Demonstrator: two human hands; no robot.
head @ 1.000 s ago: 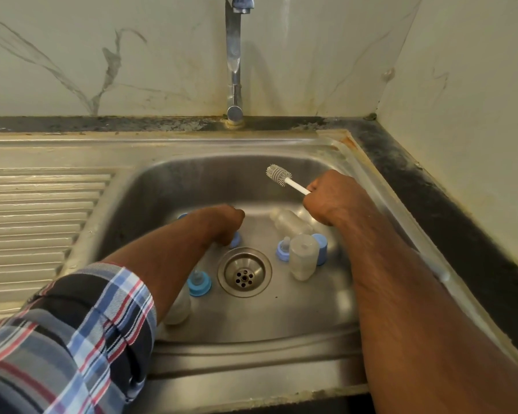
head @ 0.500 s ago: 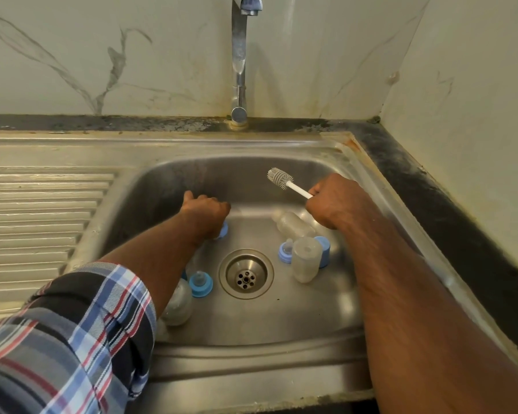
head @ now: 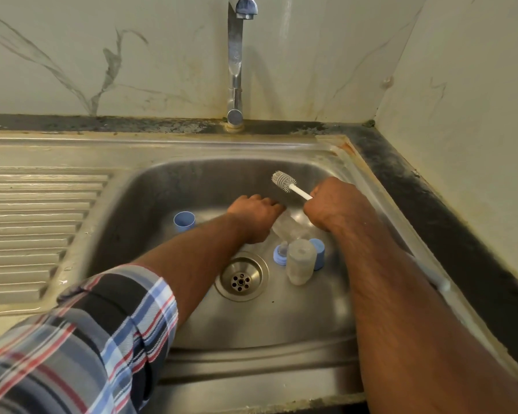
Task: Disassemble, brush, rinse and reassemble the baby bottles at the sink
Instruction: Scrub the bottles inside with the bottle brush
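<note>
In the steel sink (head: 281, 324), a clear bottle (head: 289, 230) lies on its side near the back. My left hand (head: 256, 215) reaches over its far end with fingers curled down onto it. My right hand (head: 331, 206) grips the white handle of a bottle brush (head: 284, 181), bristle head up and pointing left. In front of the lying bottle stands a cloudy clear bottle part (head: 301, 261), with a blue nipple ring (head: 279, 253) on its left and a blue cap (head: 320, 253) behind it. Another blue cap (head: 184, 221) stands at the sink's back left.
The drain (head: 241, 279) sits mid-sink beside my left forearm. The tap (head: 237, 55) rises at the back with no water running. A ribbed draining board (head: 27, 234) lies to the left, a dark counter strip (head: 431, 210) and wall to the right.
My left hand let go of a blue cap at the back left and swung right onto the lying bottle. My forearm now hides the parts at the front left. The brush hand barely moved.
</note>
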